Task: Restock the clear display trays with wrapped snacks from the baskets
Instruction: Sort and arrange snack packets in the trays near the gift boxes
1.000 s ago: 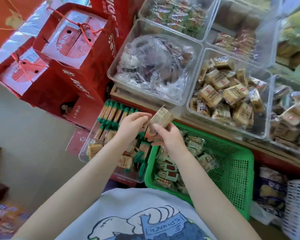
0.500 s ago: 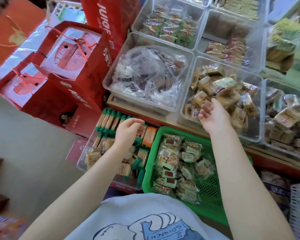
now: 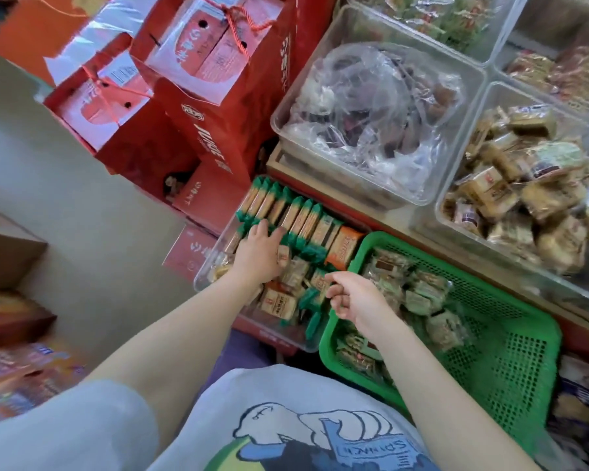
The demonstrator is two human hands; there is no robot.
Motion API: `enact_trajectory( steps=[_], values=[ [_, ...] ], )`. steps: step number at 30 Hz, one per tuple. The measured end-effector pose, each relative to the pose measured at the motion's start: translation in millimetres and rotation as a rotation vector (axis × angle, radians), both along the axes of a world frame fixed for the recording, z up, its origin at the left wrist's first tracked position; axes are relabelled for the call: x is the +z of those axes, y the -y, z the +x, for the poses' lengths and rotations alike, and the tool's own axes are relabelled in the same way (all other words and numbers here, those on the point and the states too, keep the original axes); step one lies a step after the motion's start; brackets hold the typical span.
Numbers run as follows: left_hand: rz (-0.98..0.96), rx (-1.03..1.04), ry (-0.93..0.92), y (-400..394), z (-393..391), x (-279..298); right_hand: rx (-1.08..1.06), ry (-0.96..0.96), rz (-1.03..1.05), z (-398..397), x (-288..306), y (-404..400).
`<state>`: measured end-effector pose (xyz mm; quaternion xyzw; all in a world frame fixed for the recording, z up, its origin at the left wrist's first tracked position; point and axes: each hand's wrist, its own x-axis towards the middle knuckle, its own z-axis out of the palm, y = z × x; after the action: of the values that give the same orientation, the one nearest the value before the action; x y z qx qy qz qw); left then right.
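Green plastic marks the landmark: a mesh basket (image 3: pixel 510 338) at the person's lap, about half filled with wrapped snacks (image 3: pixel 419 300) heaped toward its left side, its right half showing bare mesh. Just left of the basket, touching its rim, sits a low clear tray (image 3: pixel 215 263) lined with green-ended bars standing in a row at the far side and loose tan packets nearer the person. The left hand (image 3: pixel 257 256) lies flat on those packets with fingers fairly straight, pressing or sorting them; whether it grips one underneath cannot be told. The right hand (image 3: pixel 351 299) hovers over the basket's left rim, fingers loosely curled and holding nothing that shows. Beyond the basket, up on the shelf, a clear tray of brown packets (image 3: pixel 524 202) looks well stocked, heaped near its rim. Left of that tray, a second tray (image 3: pixel 371 124) holds mostly crumpled clear plastic with some dark pieces, and looks thin by comparison. Further back are more trays, blurred. Red gift boxes (image 3: pixel 191 79) stand well left of the basket. Judging from this, the restocking is partway along: one shelf tray seems full, the low tray is being arranged, and the basket's remaining snacks are left to move out.
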<state>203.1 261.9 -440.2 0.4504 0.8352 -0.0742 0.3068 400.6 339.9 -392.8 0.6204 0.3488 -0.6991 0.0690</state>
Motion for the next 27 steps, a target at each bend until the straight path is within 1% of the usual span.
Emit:
enact_trajectory(
  steps=[3,6,8,10,11,12,13,16,18,20,22,24,25,27],
  values=[
    [-0.023,-0.052,-0.029,3,1,-7,0.044,0.008,0.021,-6,6,1],
    [0.061,-0.038,0.005,11,-1,-3,0.035,0.000,0.033,-17,12,-3],
    [0.202,0.103,0.110,13,-1,12,0.003,-0.032,0.057,-24,19,-7],
    [0.382,0.290,0.276,13,0,37,-0.038,-0.065,0.125,-28,26,-10],
    [0.469,0.338,0.348,11,-1,50,-0.060,-0.072,0.169,-29,29,-12],
    [0.548,0.344,0.403,8,0,65,-0.077,-0.092,0.209,-27,35,-16],
    [0.613,0.326,0.447,4,2,80,-0.098,-0.151,0.220,-26,43,-20],
    [0.725,0.216,0.539,-20,13,119,-0.094,-0.450,0.177,-15,74,-36],
    [0.763,0.129,0.549,-41,31,135,-0.098,-0.535,0.229,-2,95,-49],
    [0.775,0.028,0.495,-64,51,144,-0.157,-0.459,0.383,19,105,-69],
    [0.722,-0.048,0.425,-86,70,147,-0.220,-0.262,0.600,44,117,-91],
    [0.627,-0.105,0.345,-105,84,146,-0.296,-0.024,0.884,70,132,-113],
    [0.584,-0.136,0.300,-112,90,143,-0.317,0.101,1.058,82,137,-125],
    [0.510,-0.201,0.214,-120,98,138,-0.318,0.307,1.359,103,135,-155]
  ],
)
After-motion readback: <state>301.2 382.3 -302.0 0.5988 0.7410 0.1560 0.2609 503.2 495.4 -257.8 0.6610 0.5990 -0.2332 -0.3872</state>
